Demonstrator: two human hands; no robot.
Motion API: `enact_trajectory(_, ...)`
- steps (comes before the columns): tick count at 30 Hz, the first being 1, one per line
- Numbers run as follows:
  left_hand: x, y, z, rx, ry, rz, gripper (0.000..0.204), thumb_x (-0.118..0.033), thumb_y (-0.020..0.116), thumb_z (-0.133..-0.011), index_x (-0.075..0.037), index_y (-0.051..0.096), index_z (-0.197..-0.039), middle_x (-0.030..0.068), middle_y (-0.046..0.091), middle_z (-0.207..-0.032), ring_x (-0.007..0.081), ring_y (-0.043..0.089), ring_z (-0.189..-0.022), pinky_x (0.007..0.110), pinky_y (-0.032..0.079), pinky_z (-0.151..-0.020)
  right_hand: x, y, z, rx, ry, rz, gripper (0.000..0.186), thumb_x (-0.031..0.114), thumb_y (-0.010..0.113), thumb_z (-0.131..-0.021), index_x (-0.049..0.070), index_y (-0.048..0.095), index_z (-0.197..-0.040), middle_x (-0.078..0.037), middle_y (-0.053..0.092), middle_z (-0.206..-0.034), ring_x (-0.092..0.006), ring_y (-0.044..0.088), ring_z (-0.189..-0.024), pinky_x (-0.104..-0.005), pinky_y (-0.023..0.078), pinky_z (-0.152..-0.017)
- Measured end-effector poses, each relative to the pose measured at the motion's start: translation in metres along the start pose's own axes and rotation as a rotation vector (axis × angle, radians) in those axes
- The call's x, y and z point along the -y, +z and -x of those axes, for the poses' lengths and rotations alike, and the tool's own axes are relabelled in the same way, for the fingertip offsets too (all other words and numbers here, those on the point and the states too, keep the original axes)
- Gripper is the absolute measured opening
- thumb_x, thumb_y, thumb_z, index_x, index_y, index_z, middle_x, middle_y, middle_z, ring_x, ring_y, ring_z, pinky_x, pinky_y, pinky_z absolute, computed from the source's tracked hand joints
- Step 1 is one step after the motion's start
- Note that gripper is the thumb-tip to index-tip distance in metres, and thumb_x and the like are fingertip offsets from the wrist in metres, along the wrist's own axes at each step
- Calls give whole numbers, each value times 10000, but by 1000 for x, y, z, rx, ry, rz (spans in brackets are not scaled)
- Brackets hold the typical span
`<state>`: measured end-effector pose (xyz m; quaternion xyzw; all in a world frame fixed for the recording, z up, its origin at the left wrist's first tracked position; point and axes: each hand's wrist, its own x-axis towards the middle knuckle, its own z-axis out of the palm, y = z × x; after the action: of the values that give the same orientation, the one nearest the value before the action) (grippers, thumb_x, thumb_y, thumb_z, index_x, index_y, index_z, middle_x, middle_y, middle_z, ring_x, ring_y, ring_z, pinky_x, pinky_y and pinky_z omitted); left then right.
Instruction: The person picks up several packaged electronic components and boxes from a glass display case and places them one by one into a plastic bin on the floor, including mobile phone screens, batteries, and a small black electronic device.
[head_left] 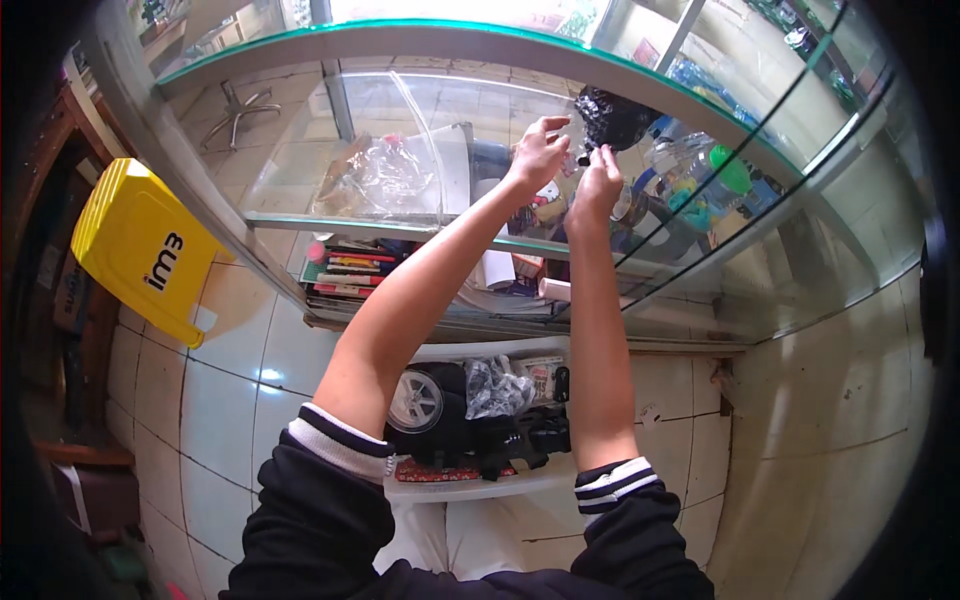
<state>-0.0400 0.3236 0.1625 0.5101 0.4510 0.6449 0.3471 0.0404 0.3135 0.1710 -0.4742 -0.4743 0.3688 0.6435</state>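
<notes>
Both my hands reach through the open side of a glass display case (480,240). A crinkled black plastic bag (614,117) is above and beside my right hand (600,182), whose fingers are closed at the bag's lower end. To its left is my left hand (541,157), fingers bent and apart, with nothing visible between them. Below the hands lie jumbled small items, partly hidden by my forearms. A clear plastic wrapping (385,172) rests on the shelf to the left.
On the floor before me stands a white bin (450,490) holding a white reel (415,401), a clear plastic bag (497,388) and black items. Sliding glass edges cross the case's right side. A yellow plastic piece (145,245) stands at left. Pens (350,268) fill the lower shelf.
</notes>
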Motion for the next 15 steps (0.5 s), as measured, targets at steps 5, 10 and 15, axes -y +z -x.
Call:
enact_trajectory(5, -17, -13, 32, 10, 2, -43, 345, -149, 476, -811, 2, 420, -1116, 129, 470, -1109, 185, 439, -1044, 266, 338, -876, 28, -19, 58, 126, 86, -90, 340, 131, 394, -835, -64, 432, -1111, -156, 474, -1097, -179, 537, -788, -267, 414, -725)
enact_trajectory(10, -29, -7, 46, -29, -28, -92, 369, -164, 489, -804, -2, 403, -1125, 136, 435, -1119, 202, 450, -1028, 261, 348, -867, 16, -39, 78, 90, -172, 153, 316, 132, 458, -799, -38, 479, -1065, -171, 487, -1050, -264, 419, -960, -346, 278, -870)
enact_trajectory(15, -28, 9, 30, -130, 37, -311, 463, -300, 512, -781, -74, 380, -1162, 183, 336, -1164, 273, 369, -1089, 329, 317, -894, 22, -38, 57, -95, -350, 316, 260, 122, 512, -757, -20, 450, -967, -169, 461, -936, -288, 415, -939, -373, 282, -840)
